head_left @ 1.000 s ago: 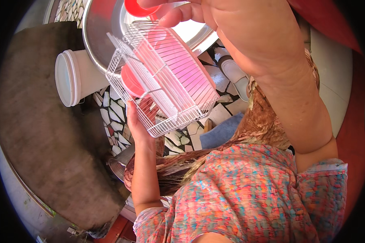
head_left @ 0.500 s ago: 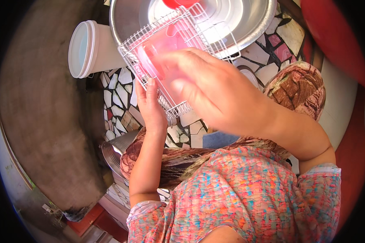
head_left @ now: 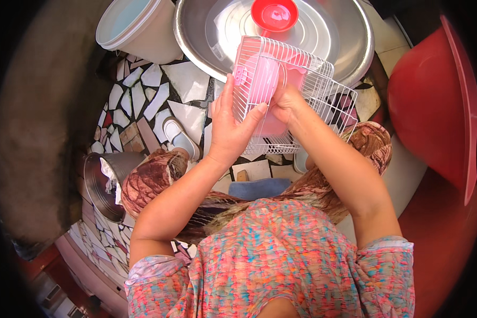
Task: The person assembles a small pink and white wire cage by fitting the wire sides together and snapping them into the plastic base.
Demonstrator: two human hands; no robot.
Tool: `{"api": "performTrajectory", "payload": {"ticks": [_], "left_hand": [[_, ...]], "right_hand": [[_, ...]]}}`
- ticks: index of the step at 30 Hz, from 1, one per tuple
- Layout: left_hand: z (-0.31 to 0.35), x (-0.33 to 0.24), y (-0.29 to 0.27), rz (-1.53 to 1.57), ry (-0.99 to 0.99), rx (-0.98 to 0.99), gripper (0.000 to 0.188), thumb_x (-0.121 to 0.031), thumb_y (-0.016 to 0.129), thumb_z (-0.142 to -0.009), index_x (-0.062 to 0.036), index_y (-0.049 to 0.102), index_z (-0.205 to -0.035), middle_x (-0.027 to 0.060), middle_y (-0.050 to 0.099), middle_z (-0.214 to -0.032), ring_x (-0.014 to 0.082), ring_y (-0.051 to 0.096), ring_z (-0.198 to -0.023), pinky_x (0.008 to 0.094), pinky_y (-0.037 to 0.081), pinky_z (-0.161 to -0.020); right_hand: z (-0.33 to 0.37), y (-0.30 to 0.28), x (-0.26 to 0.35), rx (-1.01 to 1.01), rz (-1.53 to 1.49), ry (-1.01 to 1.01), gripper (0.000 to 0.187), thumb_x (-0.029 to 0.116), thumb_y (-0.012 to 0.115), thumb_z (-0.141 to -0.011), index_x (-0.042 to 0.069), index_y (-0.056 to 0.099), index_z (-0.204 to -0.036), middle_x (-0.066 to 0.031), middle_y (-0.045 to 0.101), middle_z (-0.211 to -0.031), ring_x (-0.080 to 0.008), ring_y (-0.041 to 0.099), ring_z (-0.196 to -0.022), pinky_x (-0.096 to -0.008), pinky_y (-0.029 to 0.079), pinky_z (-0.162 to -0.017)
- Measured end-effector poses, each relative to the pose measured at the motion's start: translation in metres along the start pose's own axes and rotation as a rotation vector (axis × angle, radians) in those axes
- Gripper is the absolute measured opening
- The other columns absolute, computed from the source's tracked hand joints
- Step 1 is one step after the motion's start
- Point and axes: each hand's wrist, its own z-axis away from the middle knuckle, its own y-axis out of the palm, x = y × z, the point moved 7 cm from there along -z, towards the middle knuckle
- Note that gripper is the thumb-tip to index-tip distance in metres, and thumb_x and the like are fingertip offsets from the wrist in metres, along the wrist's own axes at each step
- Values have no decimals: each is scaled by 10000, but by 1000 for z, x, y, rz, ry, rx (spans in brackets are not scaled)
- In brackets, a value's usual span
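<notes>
A white wire cage (head_left: 318,71) with pink plastic parts is held up in front of me, tilted, over the floor and near the basin's rim. My left hand (head_left: 232,124) grips its left side, the thumb over the wires. Inside the cage, toward that side, is a round pink wheel-like part (head_left: 264,79). My right hand (head_left: 287,103) reaches into the cage beside this pink part, fingers bent. Wires and pink plastic partly cover its fingertips, so what they hold is hidden. An open wire flap (head_left: 349,108) sticks out on the right.
Beyond the cage stands a wide metal basin (head_left: 349,32) with a red dipper (head_left: 274,15) in it. A white bucket (head_left: 148,37) is at the far left, a large red tub (head_left: 429,95) at right. A dark bin (head_left: 103,185) sits beside my left knee.
The cage has turned and now sits farther right in view. My right hand, blurred above the cage before, is now inside it. My left hand still grips the cage's left side.
</notes>
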Motion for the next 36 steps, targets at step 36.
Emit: {"api": "performTrajectory", "payload": {"ticks": [36], "left_hand": [[-3,34,-14,55,-167,-41,723,-368,659,-841,37,359,-1359,120,612,-1052,144,554,-955,276,452,-826]], "right_hand": [[-8,18,4,-129,345,-46,213,116,570,-899,7,584,-1081,-96,657,-1017,-187,643,-907,-304,551,-765]]}}
